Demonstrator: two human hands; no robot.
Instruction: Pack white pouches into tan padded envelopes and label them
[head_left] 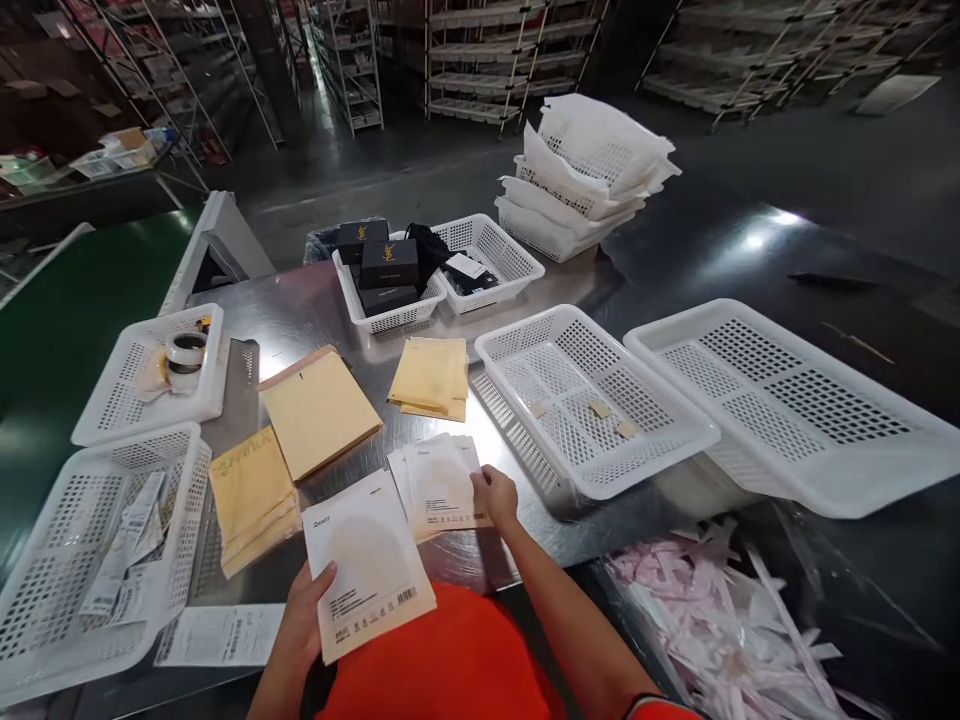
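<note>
My left hand (306, 605) holds a flat white printed packet (367, 565) by its left edge, thumb on top; a barcode shows near its lower edge. Several similar white packets (442, 480) lie fanned out on the metal table just beyond it. At their right edge, my right hand (499, 495) has its fingers closed on a packet's side. Behind these packets rests a small pile of yellow padded envelopes (429, 375). Larger yellow envelopes (319, 410) and a crumpled-edged yellow pile (253, 495) lie to the left.
White baskets stand around: one with tape rolls (185, 355), one with labels (45, 560), one with black boxes (388, 265). To the right are a basket with small tan pieces (600, 485) and another basket (862, 490). Stacked baskets (592, 170) stand behind; paper strips (705, 620) fill a bag.
</note>
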